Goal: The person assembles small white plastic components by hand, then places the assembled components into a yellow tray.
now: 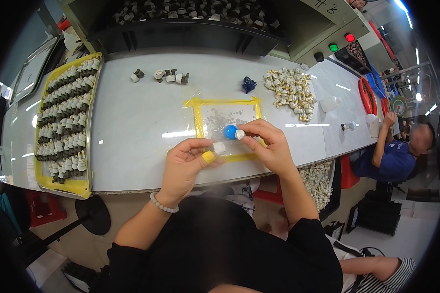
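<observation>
Both hands pinch small parts over the table.
Left hand (183,163) grips a white piece (219,147); right hand (269,144) clamps a white cap (240,134) beside the blue knob (230,131); best kept steady and aligned.

A clear plastic bag (228,118) with a yellow border lies flat on the white worktop right in front of you, its near edge under your fingers. At the top right, a pale rectangular label (327,6) with dark handwritten marks sits on the grey-green machine housing. You have no screens in view.
</observation>
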Available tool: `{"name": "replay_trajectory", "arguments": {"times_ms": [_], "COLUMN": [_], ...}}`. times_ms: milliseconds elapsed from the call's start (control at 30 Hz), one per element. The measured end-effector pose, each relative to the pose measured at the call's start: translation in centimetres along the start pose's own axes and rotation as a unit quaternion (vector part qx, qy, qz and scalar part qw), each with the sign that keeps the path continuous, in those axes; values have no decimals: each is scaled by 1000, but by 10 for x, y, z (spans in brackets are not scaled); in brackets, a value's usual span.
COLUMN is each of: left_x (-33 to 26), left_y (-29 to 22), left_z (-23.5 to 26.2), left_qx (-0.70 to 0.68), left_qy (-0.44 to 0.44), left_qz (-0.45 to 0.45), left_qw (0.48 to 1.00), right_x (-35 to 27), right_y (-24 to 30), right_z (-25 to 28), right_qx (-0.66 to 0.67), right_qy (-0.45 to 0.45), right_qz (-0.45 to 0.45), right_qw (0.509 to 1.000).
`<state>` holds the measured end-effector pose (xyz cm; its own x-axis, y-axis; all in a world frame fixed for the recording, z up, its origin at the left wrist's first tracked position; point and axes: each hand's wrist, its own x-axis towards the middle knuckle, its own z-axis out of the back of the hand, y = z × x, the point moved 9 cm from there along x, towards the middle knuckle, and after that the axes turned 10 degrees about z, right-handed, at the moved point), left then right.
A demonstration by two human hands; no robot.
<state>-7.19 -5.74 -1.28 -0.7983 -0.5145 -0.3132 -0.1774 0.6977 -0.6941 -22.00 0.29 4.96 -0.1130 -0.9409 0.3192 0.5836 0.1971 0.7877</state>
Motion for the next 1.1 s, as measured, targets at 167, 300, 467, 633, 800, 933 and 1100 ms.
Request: {"name": "replay_trajectory", "arguments": {"times_ms": [167, 300, 467, 633, 800, 933, 1100], "left_x": [0, -1, -2, -4, 0, -3, -42], "left_y": [2, 2, 1, 4, 6, 7, -66], "left_z": [4, 2, 0, -2, -1, -7, 36], "left_qx": [3, 6, 6, 21, 48, 90, 127], "left_qy": [17, 30, 24, 12, 22, 25, -47], "left_qz": [-1, -2, -8, -16, -8, 49, -100], "left_qw": [1000, 1000, 1000, 1000, 999, 994, 986], "right_x": [-5, -5, 0, 0, -4, -15, -39], "right_y": [2, 8, 19, 32, 26, 17, -18], "right_z": [-12, -18, -20, -21, -20, -8, 97], "right_qx": [135, 140, 132, 33, 81, 88, -230], "right_qy": [-10, 4, 4, 42, 32, 28, -146], "right_qz": [-71, -70, -40, -19, -4, -2, -32], "right_qw": [988, 988, 990, 998, 996, 996, 962]}}
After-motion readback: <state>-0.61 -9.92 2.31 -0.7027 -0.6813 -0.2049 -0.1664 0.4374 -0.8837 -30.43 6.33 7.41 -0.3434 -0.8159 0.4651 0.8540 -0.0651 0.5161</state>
